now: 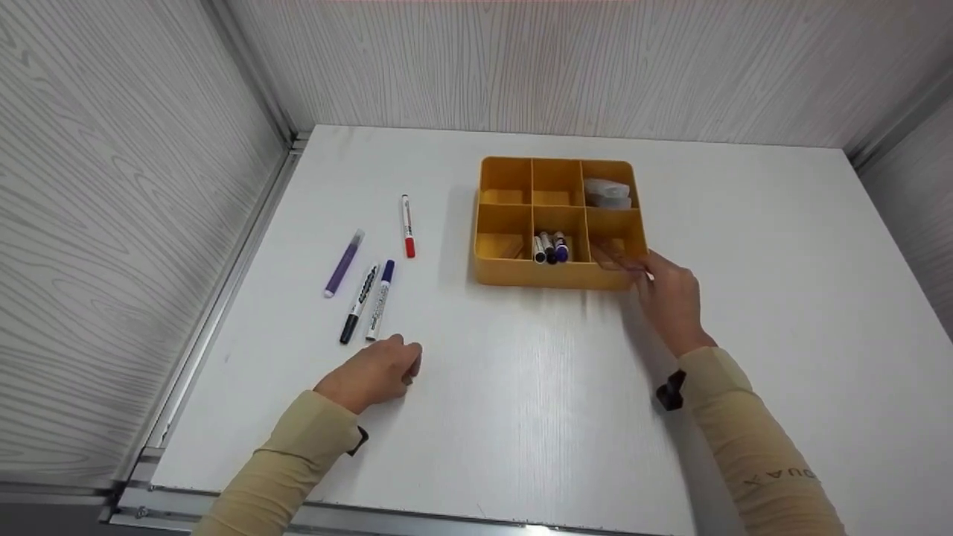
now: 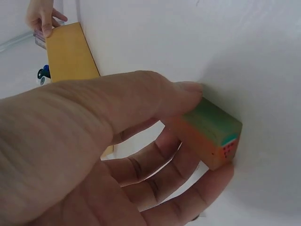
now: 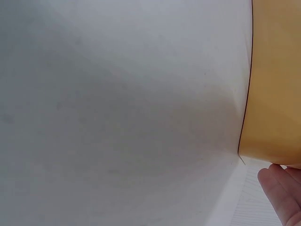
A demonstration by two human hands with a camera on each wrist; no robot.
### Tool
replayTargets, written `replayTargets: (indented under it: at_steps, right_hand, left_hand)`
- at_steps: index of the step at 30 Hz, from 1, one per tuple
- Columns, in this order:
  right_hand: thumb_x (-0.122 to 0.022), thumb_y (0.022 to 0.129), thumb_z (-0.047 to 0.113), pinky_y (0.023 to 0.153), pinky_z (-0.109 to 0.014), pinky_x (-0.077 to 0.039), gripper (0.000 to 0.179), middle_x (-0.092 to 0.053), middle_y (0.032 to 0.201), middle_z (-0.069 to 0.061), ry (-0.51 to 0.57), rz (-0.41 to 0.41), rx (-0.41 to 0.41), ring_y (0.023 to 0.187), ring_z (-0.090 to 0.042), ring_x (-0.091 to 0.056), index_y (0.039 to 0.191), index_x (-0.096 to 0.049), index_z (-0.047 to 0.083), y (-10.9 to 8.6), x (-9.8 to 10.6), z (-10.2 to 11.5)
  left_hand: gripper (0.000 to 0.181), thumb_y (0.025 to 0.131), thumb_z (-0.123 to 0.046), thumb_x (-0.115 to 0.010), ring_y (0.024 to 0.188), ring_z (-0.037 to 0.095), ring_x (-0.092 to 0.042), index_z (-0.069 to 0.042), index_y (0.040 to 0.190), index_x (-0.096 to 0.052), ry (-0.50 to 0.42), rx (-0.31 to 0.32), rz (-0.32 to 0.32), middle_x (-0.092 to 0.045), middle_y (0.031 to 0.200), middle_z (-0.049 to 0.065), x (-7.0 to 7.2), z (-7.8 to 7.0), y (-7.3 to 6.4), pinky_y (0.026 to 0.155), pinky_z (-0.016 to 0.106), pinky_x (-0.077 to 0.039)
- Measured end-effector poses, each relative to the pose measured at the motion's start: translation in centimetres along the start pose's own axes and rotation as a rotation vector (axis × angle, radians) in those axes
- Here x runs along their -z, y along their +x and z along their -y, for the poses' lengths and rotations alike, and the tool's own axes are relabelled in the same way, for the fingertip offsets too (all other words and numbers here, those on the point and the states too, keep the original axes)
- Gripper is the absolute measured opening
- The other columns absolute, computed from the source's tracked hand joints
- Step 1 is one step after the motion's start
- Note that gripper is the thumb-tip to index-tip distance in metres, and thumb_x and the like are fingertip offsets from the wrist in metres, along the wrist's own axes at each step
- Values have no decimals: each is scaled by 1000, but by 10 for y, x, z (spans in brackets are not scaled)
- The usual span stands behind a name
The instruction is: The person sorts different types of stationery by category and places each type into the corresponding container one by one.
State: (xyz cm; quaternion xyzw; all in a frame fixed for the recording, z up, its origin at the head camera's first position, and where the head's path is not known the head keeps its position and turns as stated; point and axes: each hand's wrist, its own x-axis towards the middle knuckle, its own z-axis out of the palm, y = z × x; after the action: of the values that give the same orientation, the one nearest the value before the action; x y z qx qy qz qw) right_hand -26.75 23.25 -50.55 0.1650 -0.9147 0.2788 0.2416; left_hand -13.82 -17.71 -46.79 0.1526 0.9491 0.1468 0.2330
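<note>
My left hand [image 1: 376, 372] is low over the table, just in front of the markers. In the left wrist view its thumb and fingers pinch a small green-and-orange block [image 2: 209, 127], like an eraser, with a watermelon print on its end. The head view hides this block behind the hand. My right hand [image 1: 670, 298] grips the front right corner of a yellow six-compartment box [image 1: 551, 275], fingertips against its side in the right wrist view. Beside that hand, a clear pinkish ruler-like piece [image 1: 612, 255] leans in the front right compartment.
Left on the table lie a purple pen [image 1: 344, 264], a black marker [image 1: 360, 304], a blue-capped marker [image 1: 380, 300] and a red-capped marker [image 1: 407, 225]. The box's front middle compartment holds short markers [image 1: 549, 247]; whitish pieces [image 1: 607, 192] sit back right. Panels enclose the table's back and sides.
</note>
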Motion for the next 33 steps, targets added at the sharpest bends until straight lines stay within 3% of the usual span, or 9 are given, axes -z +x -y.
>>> replayTargets:
  at_steps: [6,19,33]
  right_hand:
    - [-69,91,6,68,-50,-56,12,-74,94,-21,-16,-8,3,82,-38,-72,98,-69,-4,-1,-1,-3]
    - [-70,91,12,70,-50,-56,17,-75,95,-21,-20,-10,-7,83,-38,-72,98,-69,-3,-1,0,-1]
    - [-70,91,12,69,-49,-57,17,-75,95,-21,-3,0,-17,82,-37,-73,98,-69,-3,-1,-1,-2]
  left_hand:
    - [13,87,4,-67,74,17,-46,-7,89,-59,16,-44,-43,-51,82,5,1,0,1,69,33,-44]
    - [13,89,0,-67,82,18,-49,-8,98,-63,5,-46,-72,-53,89,5,12,-10,13,77,32,-48]
    - [25,89,5,-65,91,25,-59,-7,110,-62,58,-156,-301,-59,98,14,38,-27,30,82,33,-55]
